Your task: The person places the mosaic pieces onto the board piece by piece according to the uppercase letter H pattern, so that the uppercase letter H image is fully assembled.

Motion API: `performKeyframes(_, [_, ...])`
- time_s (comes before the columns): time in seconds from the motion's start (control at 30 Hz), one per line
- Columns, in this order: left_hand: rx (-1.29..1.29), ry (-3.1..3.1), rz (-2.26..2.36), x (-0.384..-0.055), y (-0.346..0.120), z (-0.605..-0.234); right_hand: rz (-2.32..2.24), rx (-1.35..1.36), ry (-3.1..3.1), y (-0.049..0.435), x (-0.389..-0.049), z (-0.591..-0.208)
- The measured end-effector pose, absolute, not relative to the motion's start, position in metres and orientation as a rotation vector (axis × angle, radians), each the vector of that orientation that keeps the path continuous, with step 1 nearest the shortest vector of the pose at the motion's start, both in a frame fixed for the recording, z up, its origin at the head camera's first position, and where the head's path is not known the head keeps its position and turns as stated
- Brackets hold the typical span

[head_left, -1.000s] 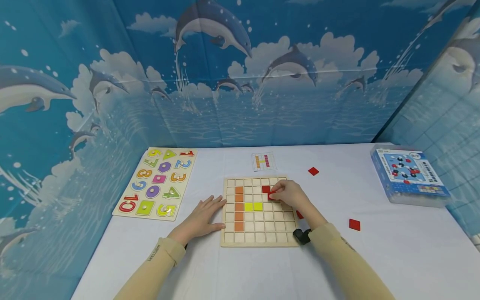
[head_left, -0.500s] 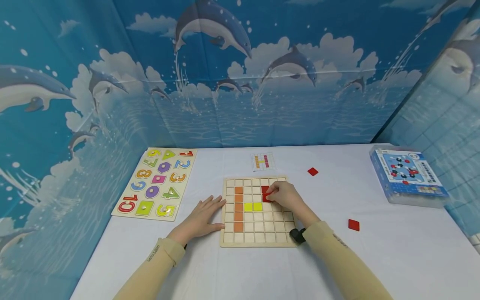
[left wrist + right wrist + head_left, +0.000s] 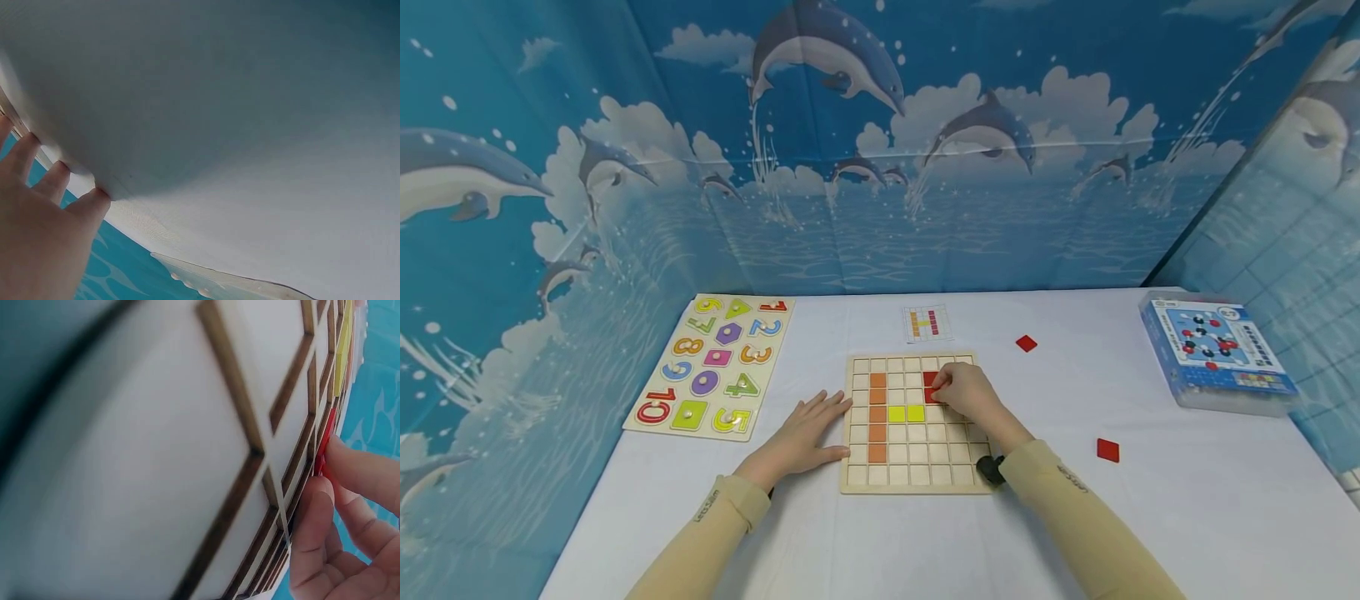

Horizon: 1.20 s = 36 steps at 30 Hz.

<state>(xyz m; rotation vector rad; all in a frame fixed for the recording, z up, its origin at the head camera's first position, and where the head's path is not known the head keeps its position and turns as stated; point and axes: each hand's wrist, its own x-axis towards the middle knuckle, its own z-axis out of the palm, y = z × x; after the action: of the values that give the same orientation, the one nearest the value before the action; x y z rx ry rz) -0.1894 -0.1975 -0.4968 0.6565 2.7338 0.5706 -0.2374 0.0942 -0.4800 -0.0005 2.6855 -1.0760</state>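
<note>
In the head view, my right hand (image 3: 973,393) is over the upper right of a wooden grid board (image 3: 917,490), its thumb and fingers pinching a red square tile (image 3: 930,396). That tile is at the cell directly below another red tile (image 3: 929,378); whether it lies fully flat is hard to tell. In the right wrist view, the thumb and a finger meet at the tile's edge. My left hand (image 3: 801,437) rests spread on the table, fingertips against the board's left edge. A column of orange tiles (image 3: 877,414) and two yellow tiles (image 3: 906,413) sit in the grid.
Behind the board lies a small pattern card (image 3: 927,323). Loose red tiles lie at the back right (image 3: 1026,342) and right (image 3: 1108,450). A number puzzle board (image 3: 679,434) is at left; a boxed set (image 3: 1217,350) stands at far right.
My right hand has shifted slightly left, bringing the red tile under the upper red one. A loose red tile near the forearm is now hidden. My left hand has stayed put.
</note>
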Motion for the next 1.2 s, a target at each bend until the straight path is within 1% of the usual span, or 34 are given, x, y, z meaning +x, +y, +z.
performKeyframes(0.3, [0.659,2.737,0.569,-0.189,-0.197,-0.496,-1.103,0.014,2.673,0.105,-0.231,-0.473])
performKeyframes(0.73, [0.656,2.731,0.574,-0.189,-0.197,-0.496,-1.186,0.079,2.606,0.154,-0.216,-0.468])
performKeyframes(1.0, [0.672,2.735,0.561,-0.190,-0.198,-0.496,-1.239,0.054,2.576,0.183,-0.203,-0.477])
performKeyframes(1.2, [0.655,2.733,0.564,-0.190,-0.198,-0.498,-1.263,0.021,2.547,0.196,-0.198,-0.479])
